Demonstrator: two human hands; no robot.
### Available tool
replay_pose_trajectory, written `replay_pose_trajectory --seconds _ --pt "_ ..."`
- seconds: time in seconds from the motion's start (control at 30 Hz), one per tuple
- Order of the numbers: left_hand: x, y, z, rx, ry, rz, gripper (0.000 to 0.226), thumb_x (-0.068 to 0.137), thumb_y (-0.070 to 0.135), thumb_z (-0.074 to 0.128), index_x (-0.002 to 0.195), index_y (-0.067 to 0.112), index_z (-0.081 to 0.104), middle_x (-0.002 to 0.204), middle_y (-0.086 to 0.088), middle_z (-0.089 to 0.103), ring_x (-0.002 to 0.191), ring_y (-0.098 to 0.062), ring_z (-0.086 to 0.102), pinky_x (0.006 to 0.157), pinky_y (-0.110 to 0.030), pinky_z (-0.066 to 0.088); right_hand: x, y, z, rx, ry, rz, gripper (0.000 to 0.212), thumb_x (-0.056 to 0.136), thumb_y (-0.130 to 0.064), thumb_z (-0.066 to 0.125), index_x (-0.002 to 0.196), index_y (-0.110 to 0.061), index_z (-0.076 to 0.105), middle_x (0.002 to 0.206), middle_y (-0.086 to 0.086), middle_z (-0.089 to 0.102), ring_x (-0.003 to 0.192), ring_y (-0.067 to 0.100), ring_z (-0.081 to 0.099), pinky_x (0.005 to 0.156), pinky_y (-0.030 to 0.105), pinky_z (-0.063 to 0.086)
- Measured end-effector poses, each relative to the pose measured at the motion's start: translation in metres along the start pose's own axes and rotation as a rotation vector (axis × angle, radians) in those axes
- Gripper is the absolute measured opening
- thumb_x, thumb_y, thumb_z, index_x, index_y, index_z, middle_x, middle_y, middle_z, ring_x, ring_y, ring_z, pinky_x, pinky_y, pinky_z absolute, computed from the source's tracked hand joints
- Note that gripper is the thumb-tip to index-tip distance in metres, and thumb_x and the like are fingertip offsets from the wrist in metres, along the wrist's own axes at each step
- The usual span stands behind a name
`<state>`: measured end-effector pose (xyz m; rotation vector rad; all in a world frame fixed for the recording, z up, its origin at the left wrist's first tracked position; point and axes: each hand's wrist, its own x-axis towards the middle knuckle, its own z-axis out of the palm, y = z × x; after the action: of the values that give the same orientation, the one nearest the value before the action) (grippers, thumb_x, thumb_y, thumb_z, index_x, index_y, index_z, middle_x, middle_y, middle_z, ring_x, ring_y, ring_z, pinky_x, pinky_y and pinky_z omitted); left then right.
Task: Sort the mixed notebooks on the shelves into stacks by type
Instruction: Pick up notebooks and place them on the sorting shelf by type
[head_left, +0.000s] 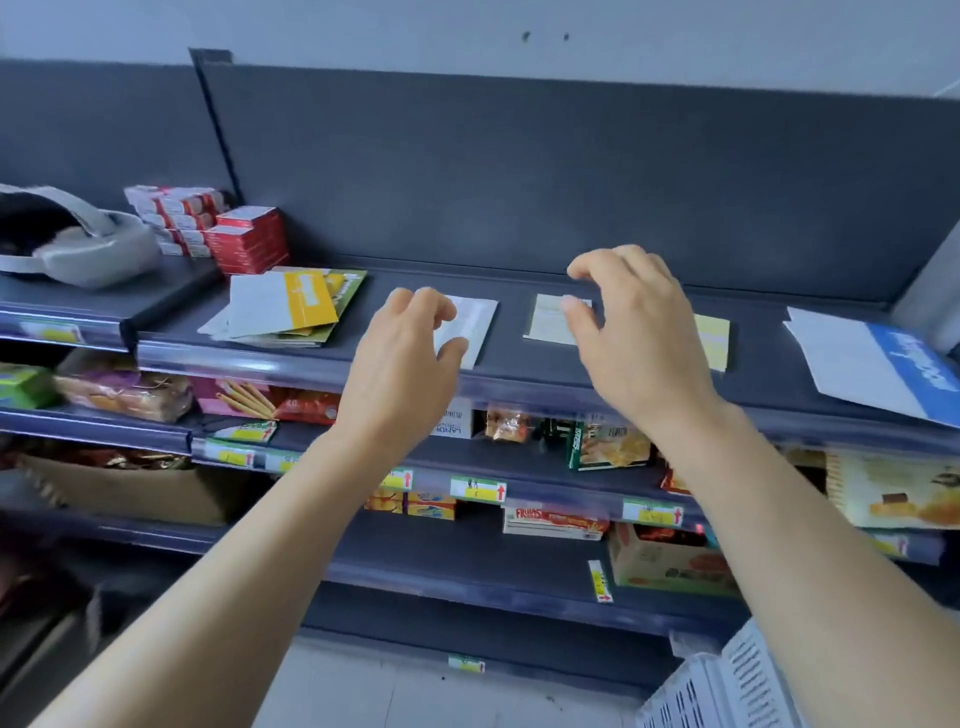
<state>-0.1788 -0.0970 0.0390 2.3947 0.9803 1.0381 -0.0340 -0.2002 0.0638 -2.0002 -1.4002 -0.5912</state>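
On the dark top shelf (519, 358) lie several notebooks. A loose pile with a yellow-and-white notebook (291, 306) on top sits at the left. A small white notebook (475, 325) lies under my left hand (410, 358), whose fingers hang loosely curled above it and hold nothing. A pale cream notebook (545, 319) lies beside my right hand (639, 332), which hovers with bent fingers and holds nothing. A pale yellow notebook (714, 340) shows behind that hand. A white-and-blue notebook (878, 366) lies at the far right.
Red boxes (244, 239) and a grey headset (78, 244) stand at the top shelf's left. Lower shelves hold snack packs and boxes (608, 447) with price tags. A white plastic crate (727, 686) stands on the floor at bottom right.
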Motion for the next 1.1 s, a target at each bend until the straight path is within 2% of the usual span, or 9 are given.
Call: replay_pose_trajectory --seconds 0.2,0.5,0.67,0.8,0.97,1.1 --pt "0.053 -0.045 0.017 0.078 0.046 -0.15 0.026 0.091 0.019 0.057 0.115 0.011 0.051 0.11 -0.001 0.049 0.101 -0.02 0.048 0.084 -0.026 0.035 0.062 0.008 0.059 0.069 -0.061 -0.039 0.023 0.092 -0.015 0.053 0.112 -0.006 0.058 0.113 0.011 0.057 0.105 0.03 0.049 0.087 0.037 0.038" --pt "0.112 -0.152 0.018 0.181 0.04 -0.422 0.032 0.089 0.024 0.059 0.117 0.008 0.052 0.12 -0.012 0.051 0.107 -0.032 0.049 0.09 -0.038 0.038 0.112 -0.013 0.136 0.046 -0.171 -0.051 0.023 0.093 -0.016 0.052 0.114 -0.007 0.057 0.112 0.009 0.056 0.104 0.029 0.049 0.088 0.037 0.038" --pt "0.145 -0.217 0.014 0.31 -0.022 -0.553 0.045 0.089 0.032 0.059 0.12 0.001 0.047 0.126 -0.02 0.045 0.115 -0.039 0.043 0.095 -0.045 0.038 0.129 -0.029 0.177 0.009 -0.22 0.04 0.026 0.094 -0.018 0.051 0.117 -0.009 0.054 0.117 0.007 0.054 0.108 0.027 0.047 0.09 0.034 0.037" --pt "0.169 -0.263 -0.001 0.478 -0.096 -0.649 0.069 0.086 0.049 0.059 0.129 0.0 0.038 0.133 -0.02 0.038 0.124 -0.037 0.034 0.098 -0.047 0.033 0.148 -0.061 0.21 0.003 -0.25 0.087 0.027 0.094 -0.021 0.05 0.119 -0.009 0.053 0.119 0.007 0.053 0.11 0.027 0.045 0.088 0.034 0.036" --pt "0.187 -0.304 -0.01 0.419 -0.201 -0.692 0.084 0.078 0.057 0.064 0.132 0.0 0.034 0.132 -0.018 0.036 0.124 -0.034 0.036 0.098 -0.044 0.036 0.162 -0.09 0.242 -0.011 -0.291 0.136 0.028 0.095 -0.022 0.05 0.12 -0.009 0.052 0.121 0.008 0.051 0.11 0.028 0.045 0.09 0.034 0.035" --pt "0.202 -0.322 -0.013 0.31 -0.278 -0.687 0.079 0.074 0.05 0.073 0.126 0.0 0.042 0.126 -0.019 0.045 0.118 -0.031 0.042 0.087 -0.042 0.043 0.164 -0.098 0.258 -0.053 -0.336 0.2 0.03 0.095 -0.024 0.051 0.121 -0.009 0.051 0.124 0.008 0.05 0.113 0.028 0.044 0.09 0.035 0.034"
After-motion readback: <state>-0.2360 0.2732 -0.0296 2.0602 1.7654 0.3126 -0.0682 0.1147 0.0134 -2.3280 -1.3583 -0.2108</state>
